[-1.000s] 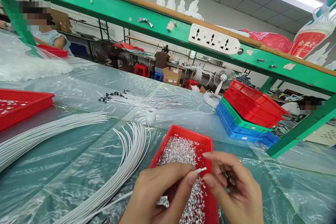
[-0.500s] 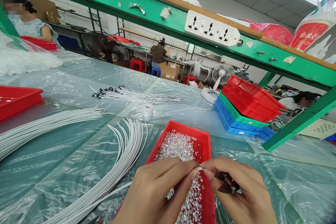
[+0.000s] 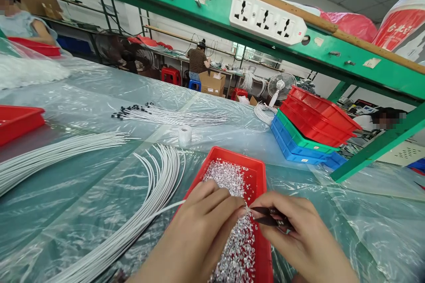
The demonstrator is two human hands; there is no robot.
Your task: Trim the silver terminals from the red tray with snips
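My left hand [image 3: 206, 219] pinches the end of a white cable [image 3: 171, 206] between thumb and fingertips; the cable runs out behind the hand to the left. In my right hand [image 3: 299, 225] is a pair of small dark pliers [image 3: 264, 220], jaws parted and pointing left at the pinched cable end. A tiny shiny bit shows at the fingertips, too small to make out. Both hands are over a red tray [image 3: 260, 170] holding many small silvery metal pieces [image 3: 232, 247]. To the left lies a bundle of white cables [image 3: 156, 199]. The pliers' handles are mostly hidden by my right hand.
Another cable bundle [image 3: 66, 154] and a red tray [image 3: 20, 121] lie left. Farther back are cables with black ends [image 3: 172, 116] and a white roll [image 3: 185, 135]. Stacked bins [image 3: 308, 128] stand right, near a green frame [image 3: 381, 141] carrying a power strip [image 3: 267, 17]. People sit beyond.
The pliers have swung round in my right hand, their jaws now pointing at the cable end. My left hand has shifted slightly up and left, and the view has tilted down a little.
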